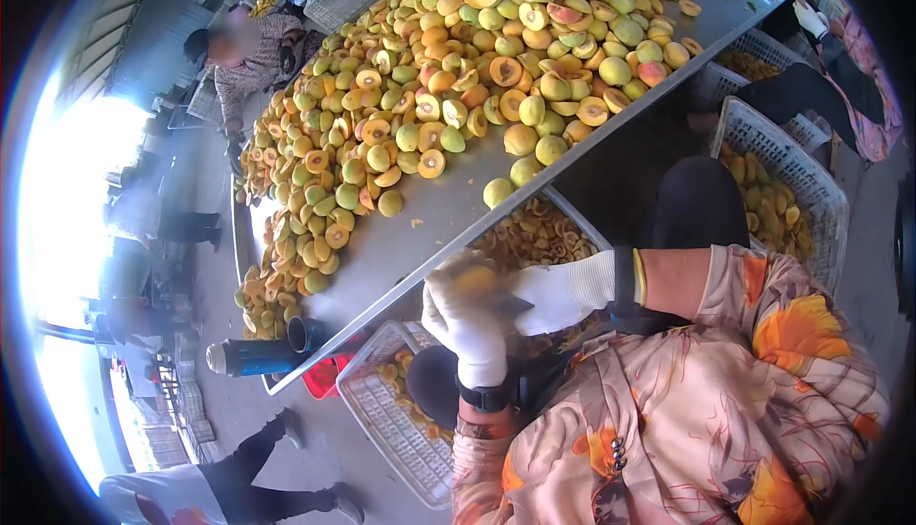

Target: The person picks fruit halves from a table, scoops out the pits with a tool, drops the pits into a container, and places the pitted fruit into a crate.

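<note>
My left hand [465, 320], in a white glove with a dark band at the wrist, is closed around a yellow peach [474, 283] blurred by motion. Pressed close beside it is my right hand [565, 292], also white-gloved, with its fingers curled. A small dark shape shows at its fingertips, too smeared to name. Both hands are over my lap, just off the table's near edge. Below them, a crate of cut peach pieces [534, 231] is partly hidden by the hands.
Whole and halved peaches [420, 96] are heaped on the metal table [434, 215]. A white crate [358, 387] stands left of my knee, another crate [828, 203] to the right. A dark bottle [243, 357] lies by the table corner. Across the table, a person [253, 53] handles fruit.
</note>
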Demonstrator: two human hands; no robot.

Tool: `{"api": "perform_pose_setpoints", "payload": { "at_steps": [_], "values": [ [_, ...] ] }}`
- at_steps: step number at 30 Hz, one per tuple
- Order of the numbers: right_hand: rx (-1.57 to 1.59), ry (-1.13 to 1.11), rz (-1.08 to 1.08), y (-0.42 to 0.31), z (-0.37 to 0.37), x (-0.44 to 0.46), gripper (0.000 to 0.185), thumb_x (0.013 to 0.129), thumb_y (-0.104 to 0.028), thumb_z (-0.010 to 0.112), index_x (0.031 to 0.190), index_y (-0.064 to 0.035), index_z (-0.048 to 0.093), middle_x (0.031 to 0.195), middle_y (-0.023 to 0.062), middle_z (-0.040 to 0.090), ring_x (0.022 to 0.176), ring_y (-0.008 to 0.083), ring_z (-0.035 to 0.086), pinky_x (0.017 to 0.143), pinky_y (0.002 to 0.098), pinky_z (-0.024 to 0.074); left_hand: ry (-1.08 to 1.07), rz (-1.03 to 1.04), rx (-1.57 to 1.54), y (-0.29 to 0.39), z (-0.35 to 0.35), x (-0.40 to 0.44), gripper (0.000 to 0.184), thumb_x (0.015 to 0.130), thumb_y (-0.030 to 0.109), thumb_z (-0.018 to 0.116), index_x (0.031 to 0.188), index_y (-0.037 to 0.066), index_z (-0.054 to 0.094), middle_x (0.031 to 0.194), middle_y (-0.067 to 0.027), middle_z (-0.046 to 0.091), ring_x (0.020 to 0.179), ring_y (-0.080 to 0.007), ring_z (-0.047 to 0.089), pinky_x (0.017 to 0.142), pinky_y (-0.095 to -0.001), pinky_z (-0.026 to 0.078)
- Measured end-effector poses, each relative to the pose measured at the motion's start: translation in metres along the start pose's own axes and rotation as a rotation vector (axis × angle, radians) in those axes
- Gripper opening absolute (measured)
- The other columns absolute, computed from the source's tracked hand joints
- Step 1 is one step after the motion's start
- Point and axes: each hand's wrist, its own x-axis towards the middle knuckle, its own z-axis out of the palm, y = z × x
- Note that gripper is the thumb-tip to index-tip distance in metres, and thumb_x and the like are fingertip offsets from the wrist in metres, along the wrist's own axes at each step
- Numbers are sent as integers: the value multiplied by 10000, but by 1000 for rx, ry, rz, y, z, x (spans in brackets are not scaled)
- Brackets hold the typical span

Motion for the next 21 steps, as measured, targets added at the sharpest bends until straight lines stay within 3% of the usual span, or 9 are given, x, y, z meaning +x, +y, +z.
{"api": "perform_pose_setpoints", "payload": {
  "at_steps": [2,5,7,9,11,14,16,17,21],
  "values": [
    [37,47,-99,1,2,-3,277,926,-110,598,1171,18,588,976,155,674,913,282,651,851,411,532,-48,-124,-69,8,-2,3,535,1069,479,483,1021,-36,619,834,-194,682,702,-277,673,628,-396,580],
    [135,77,-237,2,2,1,255,920,-127,604,1119,30,579,902,101,655,820,259,653,748,393,545,-147,-119,-89,15,-4,7,552,1060,495,494,999,-35,632,768,-191,675,677,-282,671,637,-383,566],
    [275,-38,-98,-7,-6,1,238,908,-130,615,1087,22,577,837,65,631,720,216,635,646,358,531,-179,-110,-63,17,-6,13,561,1055,504,500,978,-34,640,765,-190,678,671,-284,670,650,-386,567],
    [463,-283,264,-18,-21,-2,213,892,-129,626,1052,3,580,756,36,597,599,160,598,529,310,495,-178,-134,-69,18,-5,16,561,1053,502,504,963,-34,646,761,-188,680,669,-283,670,658,-388,568],
    [508,-243,278,-3,-15,-1,176,883,-130,622,1017,-22,586,671,15,548,501,110,523,446,270,419,-151,-197,-108,19,-1,16,554,1055,489,505,953,-35,650,756,-184,682,671,-277,671,661,-390,570],
    [425,-98,80,0,-7,-2,103,878,-133,609,933,-51,579,581,-9,474,418,84,442,380,251,340,-249,35,101,11,-6,16,540,1057,470,506,952,-39,651,770,-179,691,685,-271,674,665,-405,574],
    [433,-99,69,-4,-5,-5,79,879,-133,603,883,-63,566,553,-21,438,398,79,405,364,248,307,-290,62,106,6,-15,15,534,1060,461,500,946,-38,651,776,-177,696,687,-265,673,670,-403,571],
    [487,-159,158,-8,-8,-7,79,880,-130,603,866,-66,558,549,-26,426,395,75,389,360,245,295,-309,80,106,5,-17,16,531,1062,456,496,943,-38,650,779,-176,698,688,-263,673,673,-402,569],
    [896,-437,353,-10,-16,-11,112,881,-117,596,802,-76,527,541,-40,386,395,56,328,352,234,248,-157,-183,-145,22,-1,3,532,1065,467,483,949,-24,650,780,-169,699,679,-260,664,698,-382,564]
  ]
}}
